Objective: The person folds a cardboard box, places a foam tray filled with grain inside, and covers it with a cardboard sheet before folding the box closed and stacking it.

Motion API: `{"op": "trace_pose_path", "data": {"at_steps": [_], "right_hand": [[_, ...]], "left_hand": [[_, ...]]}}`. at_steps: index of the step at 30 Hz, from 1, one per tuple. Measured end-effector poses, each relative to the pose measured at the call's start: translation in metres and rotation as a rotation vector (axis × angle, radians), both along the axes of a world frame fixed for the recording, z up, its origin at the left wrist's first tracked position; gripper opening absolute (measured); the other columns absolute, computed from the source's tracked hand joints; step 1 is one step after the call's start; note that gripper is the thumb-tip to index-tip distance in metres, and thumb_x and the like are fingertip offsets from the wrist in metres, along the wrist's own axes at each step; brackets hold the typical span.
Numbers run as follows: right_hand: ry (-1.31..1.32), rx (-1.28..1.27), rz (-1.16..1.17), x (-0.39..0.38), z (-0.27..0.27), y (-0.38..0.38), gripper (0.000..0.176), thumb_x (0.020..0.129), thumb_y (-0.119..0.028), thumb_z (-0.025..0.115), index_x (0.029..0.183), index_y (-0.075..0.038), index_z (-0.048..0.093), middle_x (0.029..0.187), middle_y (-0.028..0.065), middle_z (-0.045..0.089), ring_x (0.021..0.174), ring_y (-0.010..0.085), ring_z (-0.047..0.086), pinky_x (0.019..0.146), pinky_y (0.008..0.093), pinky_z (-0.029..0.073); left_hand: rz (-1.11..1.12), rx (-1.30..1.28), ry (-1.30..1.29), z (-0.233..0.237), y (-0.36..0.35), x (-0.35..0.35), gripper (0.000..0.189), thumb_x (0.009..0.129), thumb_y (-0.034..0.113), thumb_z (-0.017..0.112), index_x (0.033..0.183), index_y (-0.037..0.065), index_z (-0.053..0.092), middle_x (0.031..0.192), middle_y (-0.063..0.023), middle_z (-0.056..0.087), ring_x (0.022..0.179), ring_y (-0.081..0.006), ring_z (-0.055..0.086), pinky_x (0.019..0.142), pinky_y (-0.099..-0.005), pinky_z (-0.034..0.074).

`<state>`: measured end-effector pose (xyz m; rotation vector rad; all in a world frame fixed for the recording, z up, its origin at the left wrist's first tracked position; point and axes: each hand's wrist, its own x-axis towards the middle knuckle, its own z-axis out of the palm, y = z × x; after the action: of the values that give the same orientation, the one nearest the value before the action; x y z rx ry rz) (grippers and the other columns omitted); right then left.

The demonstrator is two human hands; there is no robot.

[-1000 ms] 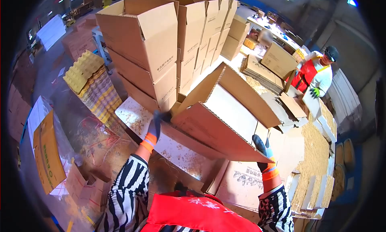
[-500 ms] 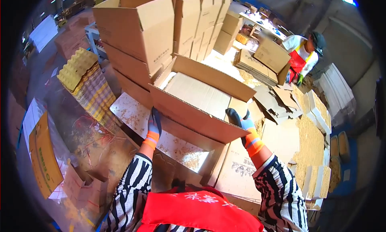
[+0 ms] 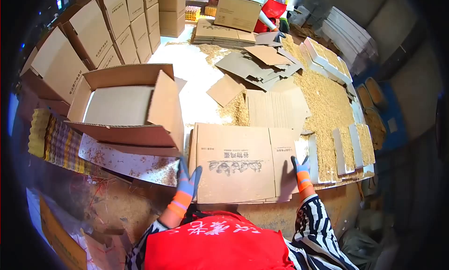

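A stack of flat printed cardboard boxes [image 3: 234, 162] lies at the table's near edge. My left hand [image 3: 188, 178], in a grey and orange glove, is at the stack's left side with thumb and fingers apart and nothing in it. At the stack's right edge is my right hand [image 3: 301, 169], gloved alike, its fingers spread and holding nothing. An opened box [image 3: 163, 104] stands left of the stack, flaps up, near my left fingertips. Behind the stack lies a row of cardboard dividers [image 3: 269, 108].
Tall cartons [image 3: 84, 31] stand in rows at the back left. Egg trays [image 3: 56, 141] are piled at the left. Loose cardboard pieces [image 3: 257, 66] and straw-like filling [image 3: 327, 106] cover the right side. A co-worker [image 3: 273, 8] in a red apron is at the far side.
The view has turned right and down. My hands have let go of the opened box, which now sits at the left, and have moved to either side of the flat stack.
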<state>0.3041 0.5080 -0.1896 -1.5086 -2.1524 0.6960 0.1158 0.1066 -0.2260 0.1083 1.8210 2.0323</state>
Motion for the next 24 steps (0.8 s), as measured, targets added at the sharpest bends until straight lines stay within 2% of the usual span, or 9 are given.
{"op": "trace_pose_path", "data": {"at_steps": [1, 2, 4, 5, 8, 11, 15, 19, 24], "right_hand": [[0.157, -0.581, 0.183, 0.040, -0.093, 0.075, 0.070, 0.078, -0.032, 0.074, 0.129, 0.008, 0.046, 0.126, 0.0228, 0.054, 0.118, 0.0311, 0.050, 0.099, 0.0345, 0.040], [-0.041, -0.596, 0.267, 0.024, -0.040, 0.040, 0.061, 0.079, -0.034, 0.074, 0.122, 0.004, 0.054, 0.115, 0.0204, 0.061, 0.108, 0.0284, 0.056, 0.093, 0.0348, 0.044], [0.137, -0.338, 0.360, 0.025, -0.032, 0.018, 0.052, 0.080, -0.026, 0.074, 0.119, 0.003, 0.056, 0.109, 0.0146, 0.064, 0.098, 0.0232, 0.059, 0.086, 0.0347, 0.047], [0.168, -0.304, 0.334, 0.030, -0.026, 0.025, 0.053, 0.080, -0.024, 0.075, 0.119, 0.005, 0.055, 0.108, 0.0140, 0.064, 0.097, 0.0224, 0.059, 0.087, 0.0335, 0.047], [0.482, -0.514, 0.370, 0.031, 0.054, 0.019, 0.042, 0.081, -0.012, 0.070, 0.117, 0.003, 0.054, 0.106, 0.0128, 0.062, 0.097, 0.0190, 0.059, 0.083, 0.0325, 0.049], [0.859, -0.615, 0.420, 0.033, 0.126, 0.005, 0.035, 0.088, -0.012, 0.060, 0.120, 0.001, 0.051, 0.107, 0.0095, 0.062, 0.095, 0.0173, 0.058, 0.083, 0.0308, 0.047], [0.454, -0.437, 0.815, 0.059, 0.131, 0.019, 0.036, 0.084, -0.014, 0.066, 0.116, 0.000, 0.057, 0.108, 0.0094, 0.064, 0.096, 0.0170, 0.059, 0.085, 0.0322, 0.047], [-0.261, -0.634, 1.382, 0.059, 0.188, 0.039, 0.031, 0.085, -0.004, 0.059, 0.115, -0.001, 0.062, 0.111, 0.0103, 0.066, 0.105, 0.0146, 0.060, 0.094, 0.0289, 0.045], [0.432, -1.004, 1.431, 0.001, 0.244, -0.021, 0.075, 0.084, -0.009, 0.067, 0.146, -0.004, 0.025, 0.145, 0.0172, 0.036, 0.134, 0.0242, 0.036, 0.106, 0.0367, 0.036]], "left_hand": [[-0.038, 0.071, -0.321, -0.014, 0.019, -0.004, 0.081, 0.087, 0.023, 0.067, 0.146, -0.003, 0.017, 0.141, -0.0182, 0.036, 0.129, -0.0214, 0.034, 0.108, -0.0340, 0.028], [0.034, -0.501, 0.228, -0.029, 0.032, 0.002, 0.081, 0.086, 0.021, 0.068, 0.145, -0.003, 0.018, 0.136, -0.0176, 0.041, 0.122, -0.0203, 0.040, 0.103, -0.0338, 0.035], [0.149, -0.436, 0.241, -0.005, 0.050, 0.010, 0.080, 0.083, 0.015, 0.071, 0.142, -0.003, 0.021, 0.126, -0.0161, 0.049, 0.109, -0.0189, 0.050, 0.092, -0.0328, 0.045], [0.174, 0.266, -0.211, 0.030, 0.053, 0.010, 0.079, 0.081, 0.011, 0.073, 0.141, -0.004, 0.024, 0.121, -0.0152, 0.052, 0.103, -0.0186, 0.053, 0.087, -0.0319, 0.049], [0.352, -0.339, 0.426, 0.042, 0.070, 0.014, 0.068, 0.079, 0.007, 0.074, 0.134, -0.004, 0.035, 0.123, -0.0139, 0.051, 0.110, -0.0187, 0.051, 0.092, -0.0296, 0.045], [0.437, 0.637, 0.061, 0.162, 0.117, 0.013, 0.068, 0.089, 0.002, 0.059, 0.147, 0.010, 0.023, 0.133, -0.0118, 0.042, 0.111, -0.0206, 0.052, 0.090, -0.0264, 0.048], [0.299, 0.578, 0.169, 0.174, 0.152, 0.028, 0.055, 0.102, 0.022, 0.034, 0.150, 0.009, 0.011, 0.146, -0.0109, 0.030, 0.120, -0.0154, 0.044, 0.109, -0.0250, 0.026], [0.345, 0.386, 0.002, 0.236, 0.174, 0.069, 0.072, 0.093, 0.026, 0.057, 0.148, 0.004, 0.016, 0.145, -0.0092, 0.029, 0.124, -0.0157, 0.041, 0.101, -0.0285, 0.033], [0.316, 0.290, 0.099, 0.221, 0.166, 0.063, 0.084, 0.085, 0.021, 0.069, 0.149, 0.010, 0.015, 0.142, -0.0100, 0.032, 0.124, -0.0177, 0.042, 0.097, -0.0319, 0.038]]}}
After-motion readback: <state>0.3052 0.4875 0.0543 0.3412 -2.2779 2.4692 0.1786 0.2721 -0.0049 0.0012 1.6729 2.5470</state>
